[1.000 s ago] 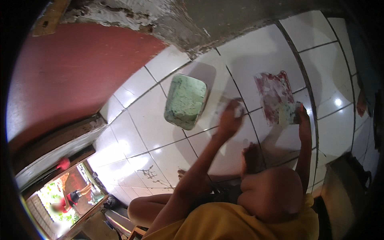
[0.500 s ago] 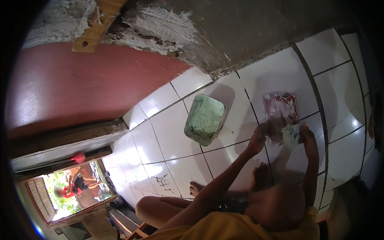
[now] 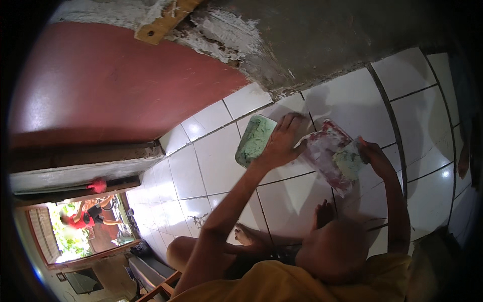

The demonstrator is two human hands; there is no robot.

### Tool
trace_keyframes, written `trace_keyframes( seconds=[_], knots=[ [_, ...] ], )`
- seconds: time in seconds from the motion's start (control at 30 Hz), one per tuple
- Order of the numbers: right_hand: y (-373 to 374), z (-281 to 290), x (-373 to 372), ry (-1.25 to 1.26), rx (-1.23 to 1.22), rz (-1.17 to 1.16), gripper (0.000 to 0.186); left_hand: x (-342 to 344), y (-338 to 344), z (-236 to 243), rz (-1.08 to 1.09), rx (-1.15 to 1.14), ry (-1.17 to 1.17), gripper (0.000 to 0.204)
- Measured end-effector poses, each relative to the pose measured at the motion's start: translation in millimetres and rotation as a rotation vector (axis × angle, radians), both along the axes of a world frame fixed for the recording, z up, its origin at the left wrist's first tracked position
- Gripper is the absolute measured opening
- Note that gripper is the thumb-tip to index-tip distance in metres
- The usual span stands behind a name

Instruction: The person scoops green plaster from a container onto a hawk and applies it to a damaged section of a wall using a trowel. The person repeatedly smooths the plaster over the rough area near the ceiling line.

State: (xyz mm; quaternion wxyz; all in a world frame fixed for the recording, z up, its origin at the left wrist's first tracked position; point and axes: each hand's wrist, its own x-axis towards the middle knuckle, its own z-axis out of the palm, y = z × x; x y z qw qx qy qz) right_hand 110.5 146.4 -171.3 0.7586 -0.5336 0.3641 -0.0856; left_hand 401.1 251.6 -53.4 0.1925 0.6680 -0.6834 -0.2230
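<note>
My left hand (image 3: 282, 143) is spread with its fingers stretched out, over the right side of a rectangular tub (image 3: 240, 160) of pale green putty (image 3: 256, 135). I cannot tell whether it touches the rim, part of which it hides. The thumb points toward a red tray (image 3: 338, 130) smeared with whitish paste, lying on the tiles to the right. My right hand (image 3: 371, 155) is closed round a putty knife, its handle hidden in the fingers. A lump of green putty (image 3: 348, 160) covers the blade, which is over the tray's right side.
White floor tiles (image 3: 221, 168) with dark joints run under everything. A reddish panel (image 3: 126, 85) and a rough grey wall (image 3: 322, 45) stand beyond. My bare foot (image 3: 323, 215) is just below the tray. Through an opening at lower left, a person in red (image 3: 80, 219) shows outside.
My left hand has moved from the red tray's left side up and left to the tub, its fingers now spread. The right hand has shifted slightly left and up with the putty knife.
</note>
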Motion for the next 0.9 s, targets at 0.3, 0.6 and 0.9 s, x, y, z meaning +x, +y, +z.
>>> trace_keyframes(
  seconds=[0.3, 0.6, 0.9],
  knots=[
    [-0.8, 53.7, 128.3, -0.142, -0.137, 0.695, 0.055, 45.9, 0.4, 3.7, -0.242, 1.221, 0.279, 0.061],
    [20.6, 91.4, 162.9, -0.233, 0.034, 0.403, 0.047, 148.1, 133.4, -19.1, 0.402, 0.857, 1.106, 0.037],
    [47.4, 101.3, 167.9, -0.521, 0.204, -0.398, 0.035, 81.6, 149.3, -33.1, 0.835, -0.157, 1.841, 0.047]
  ],
)
